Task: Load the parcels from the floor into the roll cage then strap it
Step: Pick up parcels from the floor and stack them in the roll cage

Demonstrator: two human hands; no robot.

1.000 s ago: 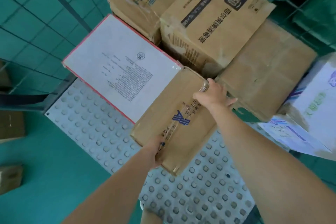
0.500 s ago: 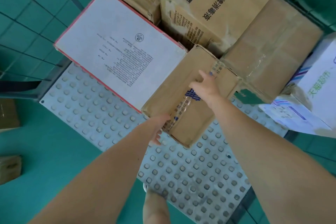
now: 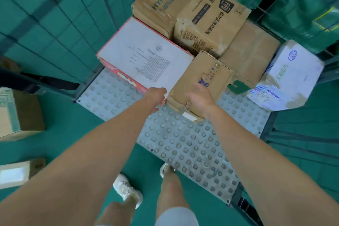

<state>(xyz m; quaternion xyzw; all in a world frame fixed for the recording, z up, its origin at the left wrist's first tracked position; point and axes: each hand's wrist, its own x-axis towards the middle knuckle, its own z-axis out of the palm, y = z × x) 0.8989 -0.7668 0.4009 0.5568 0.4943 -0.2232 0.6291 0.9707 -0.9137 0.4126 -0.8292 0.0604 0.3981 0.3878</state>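
Note:
A small brown parcel (image 3: pixel 205 77) with blue print lies on the studded grey floor of the roll cage (image 3: pixel 183 143), pushed against a flat red-edged box with a white top (image 3: pixel 145 55). My left hand (image 3: pixel 156 97) is at the parcel's near left corner with loosely curled fingers that grip nothing. Blurred, my right hand (image 3: pixel 200 97) hovers over or rests on the parcel's near end with its fingers spread. Behind stand a HYNAUT carton (image 3: pixel 159 5), a carton with black print (image 3: pixel 211 18), a plain brown carton (image 3: pixel 251 49) and a white box (image 3: pixel 291 71).
Green mesh cage walls (image 3: pixel 55 24) rise at the left and back. A black strap (image 3: pixel 45 80) hangs by the left wall. Two parcels (image 3: pixel 18 112) (image 3: pixel 16 172) lie on the green floor at the left. My feet (image 3: pixel 128 189) stand at the cage's front edge.
The small brown parcel went down onto the cage floor beside the red-edged box. Both hands let go of its ends and slid back to its near end. The view has pulled back.

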